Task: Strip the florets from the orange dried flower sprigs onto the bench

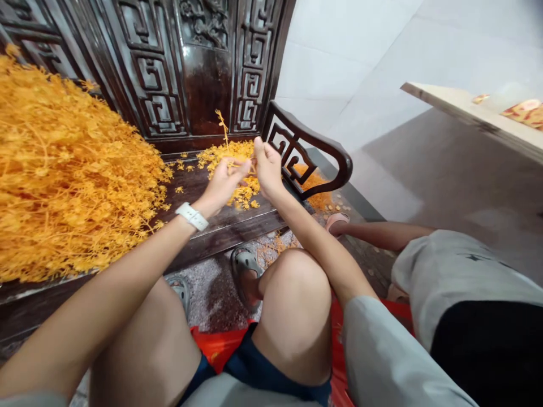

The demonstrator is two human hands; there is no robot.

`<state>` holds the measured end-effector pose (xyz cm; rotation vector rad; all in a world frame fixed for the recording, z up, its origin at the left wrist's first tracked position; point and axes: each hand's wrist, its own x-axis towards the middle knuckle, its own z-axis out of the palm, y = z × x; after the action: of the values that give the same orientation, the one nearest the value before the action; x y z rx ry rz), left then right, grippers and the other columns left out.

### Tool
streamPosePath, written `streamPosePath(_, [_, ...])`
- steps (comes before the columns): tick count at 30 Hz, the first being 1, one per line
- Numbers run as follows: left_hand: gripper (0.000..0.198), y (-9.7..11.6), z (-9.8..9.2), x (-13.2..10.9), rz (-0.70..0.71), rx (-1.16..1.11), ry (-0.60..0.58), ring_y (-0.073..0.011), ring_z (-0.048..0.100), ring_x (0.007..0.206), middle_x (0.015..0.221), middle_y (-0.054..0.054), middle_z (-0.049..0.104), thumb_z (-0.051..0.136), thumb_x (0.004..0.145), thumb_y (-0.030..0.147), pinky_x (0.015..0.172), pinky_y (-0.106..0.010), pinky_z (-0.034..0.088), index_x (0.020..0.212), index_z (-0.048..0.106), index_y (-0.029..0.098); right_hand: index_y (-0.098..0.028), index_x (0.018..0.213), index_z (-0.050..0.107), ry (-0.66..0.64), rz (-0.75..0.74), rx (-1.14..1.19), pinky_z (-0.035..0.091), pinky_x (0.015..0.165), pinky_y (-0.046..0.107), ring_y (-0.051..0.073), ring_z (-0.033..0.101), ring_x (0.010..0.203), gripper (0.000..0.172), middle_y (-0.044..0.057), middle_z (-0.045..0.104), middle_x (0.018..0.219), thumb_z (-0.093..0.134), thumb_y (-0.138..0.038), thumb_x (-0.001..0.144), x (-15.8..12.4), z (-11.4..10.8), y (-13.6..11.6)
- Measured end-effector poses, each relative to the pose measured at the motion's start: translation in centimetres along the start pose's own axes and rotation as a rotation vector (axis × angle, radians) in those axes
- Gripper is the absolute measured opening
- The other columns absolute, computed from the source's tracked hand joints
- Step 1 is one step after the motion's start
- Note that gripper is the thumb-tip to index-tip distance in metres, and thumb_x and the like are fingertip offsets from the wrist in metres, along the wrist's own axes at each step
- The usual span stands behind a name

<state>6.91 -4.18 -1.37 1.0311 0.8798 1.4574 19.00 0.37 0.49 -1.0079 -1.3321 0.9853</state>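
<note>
Left hand [220, 186] and right hand [268, 167] meet at 1 orange sprig [224, 125]

In the head view, the orange sprig stands up from the left hand, just above the small heap [245, 199] on the dark wooden worktop [190, 183]. The left fingers are pinched together on its stem. The right fingers are curled in close beside them, with a bit of orange showing between the 2 hands; whether they too are clamped on the stem, I cannot tell. The upright hold probably keeps the tip free of both palms, and working low over the small heap would let loose pieces drop onto it.

The large pile [72, 169] of stemmed orange sprigs lies to the left, leaning towards the carved back [207, 96], apparently within easy reach of the left hand. The small heap, of short loose pieces, lies between the large pile and the curved armrest [339, 164]. Keeping these 2 apart seems deliberate.

Both heaps rest directly on the worktop, with no container around them. More orange bits lie on the floor [212, 305] beyond the armrest and near the feet. At far right, a wooden board [449, 96] carries a patterned packet [526, 113]; its contents are hidden. A red object [224, 339] shows under the legs, too covered to tell whether it holds anything.
</note>
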Motion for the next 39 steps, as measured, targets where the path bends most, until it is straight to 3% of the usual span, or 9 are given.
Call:
streamPosePath(4, [0.025, -1.0, 2.6, -0.3, 0.149, -0.043, 0.067, -0.0175, 0.066, 0.091, 0.097, -0.006, 0.071, 0.087, 0.094, 0.036, 0.088, -0.030, 0.052, 0.093, 0.068, 0.020, -0.026, 0.086, 0.057, 0.098, -0.005, -0.046, 0.041, 0.062, 0.028, 0.015, 0.047, 0.068, 0.058, -0.003, 0.039, 0.071, 0.066, -0.082, 0.096, 0.4, 0.8, 0.0])
streamPosePath(8, [0.025, -1.2, 2.4, -0.3, 0.184, -0.015, 0.123, -0.0172, 0.060, 0.085, 0.085, -0.003, 0.064, 0.077, 0.102, 0.026, 0.086, -0.029, 0.049, 0.080, 0.065, 0.020, -0.024, 0.082, 0.056, 0.054, -0.026, -0.091, 0.041, 0.061, 0.028, 0.015, 0.050, 0.068, 0.059, -0.003, 0.036, 0.067, 0.063, -0.080, 0.099, 0.4, 1.0, 0.5])
streamPosePath(12, [0.032, -1.1, 1.5, -0.3, 0.071, -0.118, 0.100, -0.0171, 0.057, 0.082, 0.081, -0.002, 0.058, 0.070, 0.105, 0.022, 0.082, -0.028, 0.050, 0.076, 0.058, 0.021, -0.024, 0.075, 0.049, -0.067, 0.058, -0.037, 0.037, 0.053, 0.025, 0.012, 0.047, 0.060, 0.065, -0.004, 0.031, 0.062, 0.063, -0.082, 0.098, 0.5, 0.6, 0.8])
streamPosePath(16, [0.034, -0.6, 2.0, -0.6, -0.050, -0.229, 0.075, -0.0179, 0.061, 0.080, 0.083, -0.003, 0.057, 0.070, 0.106, 0.028, 0.073, -0.029, 0.051, 0.078, 0.052, 0.022, -0.025, 0.074, 0.045, -0.123, 0.105, -0.017, 0.032, 0.046, 0.023, 0.010, 0.043, 0.053, 0.066, -0.005, 0.032, 0.059, 0.065, -0.084, 0.097, 0.6, 0.3, 0.5])
streamPosePath(23, [0.037, 1.5, 1.6, -1.1, -0.199, -0.315, -0.079, -0.0080, 0.046, 0.053, 0.071, 0.002, 0.051, 0.071, 0.102, 0.024, 0.049, -0.023, 0.033, 0.076, 0.046, 0.021, -0.024, 0.078, 0.054, -0.232, 0.272, 0.068, 0.035, 0.040, 0.024, 0.011, 0.047, 0.047, 0.062, -0.003, 0.048, 0.055, 0.068, -0.081, 0.097, -0.3, 0.7, -0.6])
streamPosePath(26, [0.034, 2.3, 0.4, -1.0, -0.283, -0.353, -0.195, -0.0031, 0.038, 0.044, 0.068, 0.004, 0.051, 0.065, 0.100, 0.014, 0.045, -0.019, 0.029, 0.074, 0.044, 0.020, -0.023, 0.078, 0.057, -0.303, 0.337, 0.109, 0.029, 0.038, 0.023, 0.008, 0.039, 0.043, 0.061, -0.004, 0.050, 0.053, 0.070, -0.079, 0.097, -0.5, 0.4, -1.5])
streamPosePath(30, [0.026, 2.7, -0.5, -1.3, -0.321, -0.453, -0.300, -0.0021, 0.042, 0.043, 0.068, 0.006, 0.053, 0.063, 0.092, 0.003, 0.047, -0.016, 0.036, 0.079, 0.049, 0.020, -0.023, 0.074, 0.054, -0.367, 0.399, 0.193, 0.022, 0.036, 0.022, 0.006, 0.027, 0.040, 0.060, -0.006, 0.044, 0.047, 0.072, -0.076, 0.097, -1.0, 0.0, -2.7])
streamPosePath(35, [0.024, 2.8, -0.4, -2.0, -0.296, -0.483, -0.254, -0.0035, 0.043, 0.044, 0.070, 0.006, 0.053, 0.062, 0.088, -0.001, 0.048, -0.018, 0.038, 0.083, 0.052, 0.021, -0.025, 0.066, 0.034, -0.355, 0.387, 0.300, 0.014, 0.036, 0.020, 0.005, 0.014, 0.039, 0.070, -0.010, 0.027, 0.044, 0.066, -0.076, 0.101, -1.2, -0.1, -2.8])
streamPosePath(39, [0.023, 3.9, -0.8, -1.8, -0.179, -0.448, -0.187, -0.0079, 0.054, 0.054, 0.074, 0.003, 0.054, 0.060, 0.095, 0.002, 0.058, -0.023, 0.047, 0.083, 0.056, 0.021, -0.025, 0.067, 0.020, -0.386, 0.335, 0.380, 0.007, 0.039, 0.022, 0.005, 0.004, 0.039, 0.070, -0.010, 0.015, 0.045, 0.046, -0.070, 0.113, -0.5, -0.6, -2.9])
